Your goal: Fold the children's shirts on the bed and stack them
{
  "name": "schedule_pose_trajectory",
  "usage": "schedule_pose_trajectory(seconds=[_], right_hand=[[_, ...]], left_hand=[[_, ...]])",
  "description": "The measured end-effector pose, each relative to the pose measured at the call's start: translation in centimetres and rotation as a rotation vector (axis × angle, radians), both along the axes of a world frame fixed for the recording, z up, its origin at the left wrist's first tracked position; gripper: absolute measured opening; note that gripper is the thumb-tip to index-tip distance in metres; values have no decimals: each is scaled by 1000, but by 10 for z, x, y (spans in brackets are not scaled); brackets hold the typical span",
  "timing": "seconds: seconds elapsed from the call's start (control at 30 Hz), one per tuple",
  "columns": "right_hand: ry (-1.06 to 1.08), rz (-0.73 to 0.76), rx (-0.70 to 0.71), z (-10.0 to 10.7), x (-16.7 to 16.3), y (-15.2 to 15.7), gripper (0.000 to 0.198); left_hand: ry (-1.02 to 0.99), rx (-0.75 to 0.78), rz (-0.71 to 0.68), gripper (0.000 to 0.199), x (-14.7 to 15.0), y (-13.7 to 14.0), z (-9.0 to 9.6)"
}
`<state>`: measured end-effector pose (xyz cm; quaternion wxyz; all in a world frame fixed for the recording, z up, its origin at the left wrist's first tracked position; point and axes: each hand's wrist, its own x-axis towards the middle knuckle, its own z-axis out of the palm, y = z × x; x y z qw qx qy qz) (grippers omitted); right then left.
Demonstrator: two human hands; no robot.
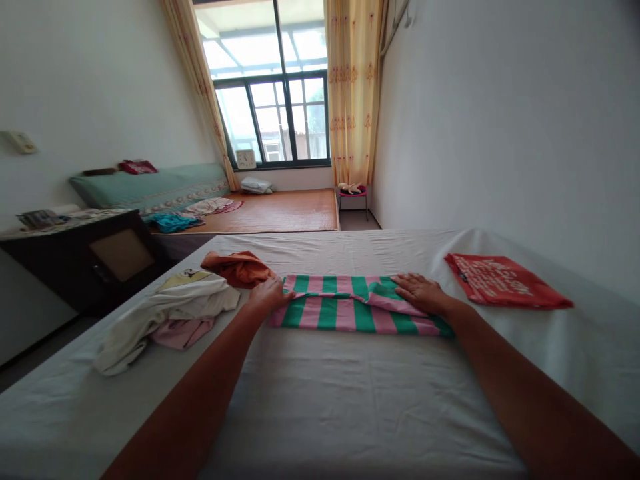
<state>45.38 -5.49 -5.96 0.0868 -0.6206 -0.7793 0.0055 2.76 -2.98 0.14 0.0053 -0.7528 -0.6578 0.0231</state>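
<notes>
A pink-and-green striped garment (345, 313) lies folded into a long strip on the white bedsheet in front of me. Its two long edges meet along the middle. My left hand (267, 295) is at the left end of the strip, with curled fingers and the thumb over the cloth edge. My right hand (417, 291) rests flat on the right end, fingers stretched out over the fabric. Just beyond my left hand is a crumpled orange-brown cloth (243, 267). Off to the right lies a folded red garment (505, 281) with white lettering.
A rumpled off-white garment (185, 303) and a pink cloth (183, 332) lie left of my left arm. The white-sheeted bed (370, 393) borders the right wall. Beyond it are a mat-covered bed (290, 208), a dark cabinet (90, 260) and a small stool (353, 193).
</notes>
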Motion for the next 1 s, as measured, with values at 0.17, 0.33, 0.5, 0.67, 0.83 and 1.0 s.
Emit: schedule_pose_trajectory(seconds=[0.17,0.33,0.5,0.67,0.83,1.0], right_hand=[[228,278,96,29,-28,-17,41],[461,543,-129,37,-56,-27,33],[733,211,100,41,-26,-14,41],[1073,26,68,41,1,-8,44],[1174,-71,-50,34,7,-8,36],[1107,-242,-10,27,24,-2,31]], left_hand=[[-119,-28,84,47,-1,-2,-3],[-367,-70,-12,24,0,10,-4],[-730,-104,-145,24,44,4,23],[-837,-137,-191,20,141,0,48],[-925,-244,-208,21,236,-6,31],[-995,-428,-255,35,276,-17,10]])
